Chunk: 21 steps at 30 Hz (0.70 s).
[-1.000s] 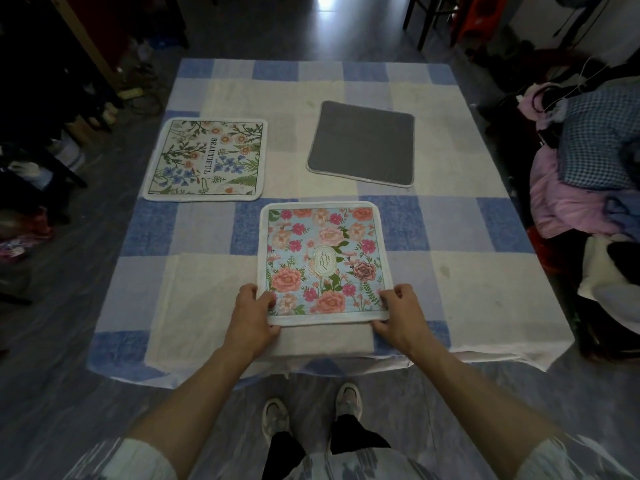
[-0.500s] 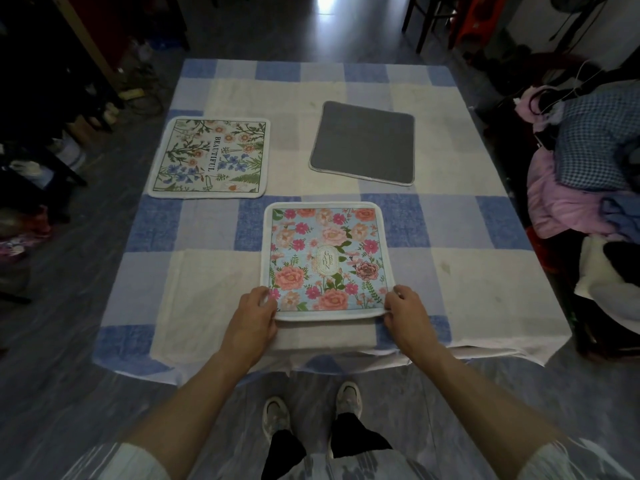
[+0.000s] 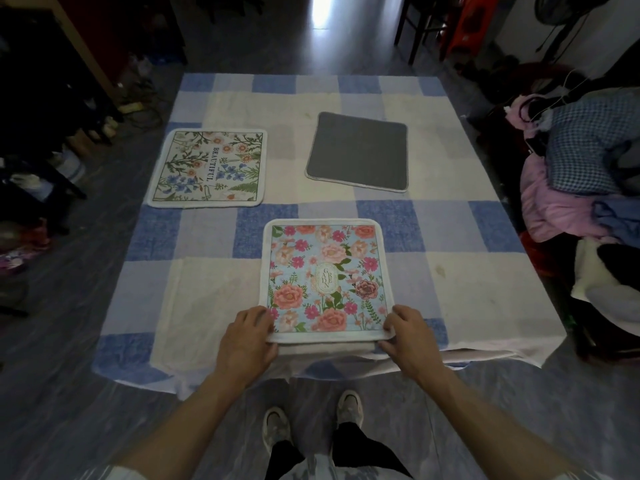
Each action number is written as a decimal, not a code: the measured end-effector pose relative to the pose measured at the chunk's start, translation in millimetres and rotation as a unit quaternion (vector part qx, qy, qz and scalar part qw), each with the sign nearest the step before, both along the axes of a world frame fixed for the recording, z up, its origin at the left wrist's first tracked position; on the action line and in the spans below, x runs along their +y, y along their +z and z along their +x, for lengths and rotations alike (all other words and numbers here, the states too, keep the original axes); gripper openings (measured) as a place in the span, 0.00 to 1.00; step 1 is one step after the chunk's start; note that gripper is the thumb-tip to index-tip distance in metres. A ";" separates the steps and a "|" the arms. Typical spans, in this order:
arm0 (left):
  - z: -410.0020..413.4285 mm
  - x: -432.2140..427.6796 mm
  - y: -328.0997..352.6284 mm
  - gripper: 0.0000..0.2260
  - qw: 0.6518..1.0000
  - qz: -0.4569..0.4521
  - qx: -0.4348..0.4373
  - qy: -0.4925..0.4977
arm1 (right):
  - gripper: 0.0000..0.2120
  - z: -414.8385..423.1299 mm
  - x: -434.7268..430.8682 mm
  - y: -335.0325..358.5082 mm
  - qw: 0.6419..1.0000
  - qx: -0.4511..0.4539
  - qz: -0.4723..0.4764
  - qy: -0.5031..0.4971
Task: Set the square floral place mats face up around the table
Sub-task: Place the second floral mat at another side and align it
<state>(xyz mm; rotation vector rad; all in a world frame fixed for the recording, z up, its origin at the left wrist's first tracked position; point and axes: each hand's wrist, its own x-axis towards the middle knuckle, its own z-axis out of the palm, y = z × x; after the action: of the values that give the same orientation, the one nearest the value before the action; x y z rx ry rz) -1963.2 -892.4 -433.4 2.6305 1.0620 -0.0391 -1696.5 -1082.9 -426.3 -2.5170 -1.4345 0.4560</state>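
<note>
Your left hand (image 3: 250, 341) and right hand (image 3: 408, 337) pinch the rose mat's (image 3: 325, 278) near corners at the table edge (image 3: 485, 355); bare checked cloth (image 3: 194, 289) lies to each side.

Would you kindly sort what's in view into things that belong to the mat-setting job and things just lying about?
Job: pink rose mat, held at its near corners by left hand and right hand; BEAUTIFUL mat; grey face-down mat; table.

Lying about: clothes pile; chair.

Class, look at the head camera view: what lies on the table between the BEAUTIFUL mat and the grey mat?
Nothing: in the head view, only bare checked tablecloth separates the BEAUTIFUL mat from the grey mat.
</note>
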 end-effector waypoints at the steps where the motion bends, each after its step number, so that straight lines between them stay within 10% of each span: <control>1: 1.0 1.7 0.1 0.25 1.000 0.002 -0.003 0.013 | 0.17 3.9 -0.3 0.9 1.000 0.000 -0.008 0.003; 21: 89.5 114.7 39.0 0.13 0.996 0.015 -0.068 0.054 | 0.12 67.3 109.5 27.7 0.996 0.033 0.082 -0.021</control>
<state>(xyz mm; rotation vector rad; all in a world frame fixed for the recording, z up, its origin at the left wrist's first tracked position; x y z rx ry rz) -1873.7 -777.7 -394.4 2.5554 1.1623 0.1785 -1629.2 -973.4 -398.6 -2.3751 -1.3359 0.3943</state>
